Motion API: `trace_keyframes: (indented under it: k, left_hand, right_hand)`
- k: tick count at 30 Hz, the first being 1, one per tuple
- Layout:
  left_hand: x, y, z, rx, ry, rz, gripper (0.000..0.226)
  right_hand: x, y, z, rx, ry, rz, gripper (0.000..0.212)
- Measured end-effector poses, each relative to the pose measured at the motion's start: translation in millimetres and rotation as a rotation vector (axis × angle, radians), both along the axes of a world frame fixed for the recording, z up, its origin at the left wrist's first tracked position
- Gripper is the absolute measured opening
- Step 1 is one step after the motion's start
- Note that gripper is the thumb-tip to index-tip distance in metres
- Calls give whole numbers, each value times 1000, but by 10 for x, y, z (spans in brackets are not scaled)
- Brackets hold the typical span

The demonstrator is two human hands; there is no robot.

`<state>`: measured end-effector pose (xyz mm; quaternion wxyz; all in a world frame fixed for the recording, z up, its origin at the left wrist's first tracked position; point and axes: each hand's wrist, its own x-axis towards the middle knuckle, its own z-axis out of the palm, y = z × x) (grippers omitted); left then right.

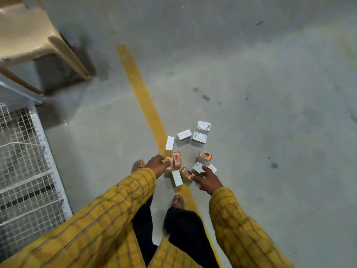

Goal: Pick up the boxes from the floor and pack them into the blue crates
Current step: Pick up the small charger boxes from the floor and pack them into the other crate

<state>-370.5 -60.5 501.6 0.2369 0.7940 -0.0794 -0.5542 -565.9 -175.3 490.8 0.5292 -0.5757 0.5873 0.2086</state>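
Several small boxes lie scattered on the grey floor around a yellow line: white ones such as a box [203, 126] at the far side and another [170, 143] on the line, and orange-printed ones like the box [205, 155] to the right. My left hand [157, 165] reaches down, with its fingertips on an orange box [170, 160] beside another orange box [177, 158]. My right hand [209, 179] hangs over the near boxes, fingers spread, touching an orange box [187, 173] and a white box [197, 167]. No blue crate is in view.
A beige plastic chair [38, 43] stands at the far left. A white wire-mesh rack [25, 171] runs along the left edge. The yellow floor line [143, 97] runs from the far middle to my sandalled feet [178, 201]. Bare concrete spreads out on the right.
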Motion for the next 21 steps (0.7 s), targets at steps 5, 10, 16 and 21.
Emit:
trace_keyframes:
  k: [5, 10, 16, 21]
  left_hand:
    - [277, -265, -719, 31, 39, -11, 41]
    - [340, -426, -1628, 6, 130, 112, 28]
    - [284, -519, -2691, -50, 191, 345, 24]
    - [346, -488, -3310, -29, 138, 261, 31]
  right_hand:
    - [456, -165, -893, -6, 62, -30, 86]
    - [798, -280, -1836, -7, 143, 106, 75]
    - [968, -475, -3278, -22, 176, 272, 56]
    - [1043, -594, -4512, -48, 205, 290, 61]
